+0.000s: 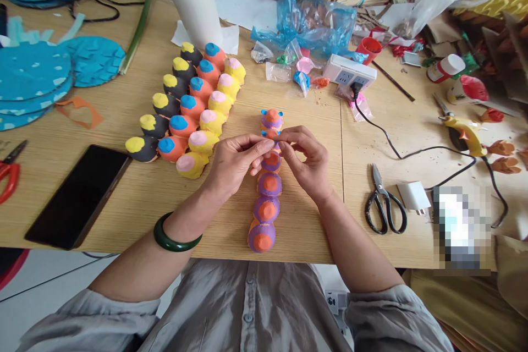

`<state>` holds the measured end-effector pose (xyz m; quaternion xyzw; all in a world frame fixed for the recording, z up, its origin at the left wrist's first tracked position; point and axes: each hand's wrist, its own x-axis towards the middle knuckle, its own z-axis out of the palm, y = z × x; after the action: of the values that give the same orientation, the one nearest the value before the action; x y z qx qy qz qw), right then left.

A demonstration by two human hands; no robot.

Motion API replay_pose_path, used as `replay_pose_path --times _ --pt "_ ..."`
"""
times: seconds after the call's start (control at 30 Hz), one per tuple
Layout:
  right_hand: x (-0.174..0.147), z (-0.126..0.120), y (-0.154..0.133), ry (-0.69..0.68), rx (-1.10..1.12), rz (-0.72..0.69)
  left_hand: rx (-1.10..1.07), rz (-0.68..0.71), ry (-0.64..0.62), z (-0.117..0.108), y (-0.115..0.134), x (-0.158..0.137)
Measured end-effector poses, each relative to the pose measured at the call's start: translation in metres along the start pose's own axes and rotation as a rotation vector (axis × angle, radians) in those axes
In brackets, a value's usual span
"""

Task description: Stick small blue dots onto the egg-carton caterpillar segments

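A column of purple egg-carton cups [264, 210], each topped with orange clay, runs away from me along the table. The far cups also carry small blue pieces [279, 114] at their sides. Over the upper part of this column, my left hand [239, 162] is closed with thumb and forefinger pinched together. Close beside it, my right hand [305, 157] is closed in a pinch too, the fingertips of both hands almost meeting. Whatever lies between the fingertips is too small to make out. The cup beneath is partly hidden by my fingers.
Left stand black, orange and yellow painted cup strips [200, 142], a phone [80, 195] and a white bottle [193, 5]. Right lie black-handled scissors [385, 201], a charger [413, 196], a power strip [350, 71] with a trailing cable, and a yellow glue gun [466, 135]. Clay packets [303, 80] sit behind.
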<state>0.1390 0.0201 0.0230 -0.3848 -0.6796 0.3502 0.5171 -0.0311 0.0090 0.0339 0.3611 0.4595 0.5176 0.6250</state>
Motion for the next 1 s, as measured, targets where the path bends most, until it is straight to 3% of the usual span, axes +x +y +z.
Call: replay_pose_path --times 0.33,0.7,1.0 --pt "0.0001 0.0 0.0008 -0.002 -0.007 0.016 0.143 0.129 0.034 -0.0017 -0.0022 -0.0036" --pt "0.0016 -0.0004 0.0026 0.038 -0.043 -0.028 0.14 0.104 0.013 0.0021 -0.0005 -0.0038" --pt "0.0006 0.001 0.0006 0.077 -0.032 0.001 0.272 0.169 -0.018 -0.0006 -0.0008 -0.0063"
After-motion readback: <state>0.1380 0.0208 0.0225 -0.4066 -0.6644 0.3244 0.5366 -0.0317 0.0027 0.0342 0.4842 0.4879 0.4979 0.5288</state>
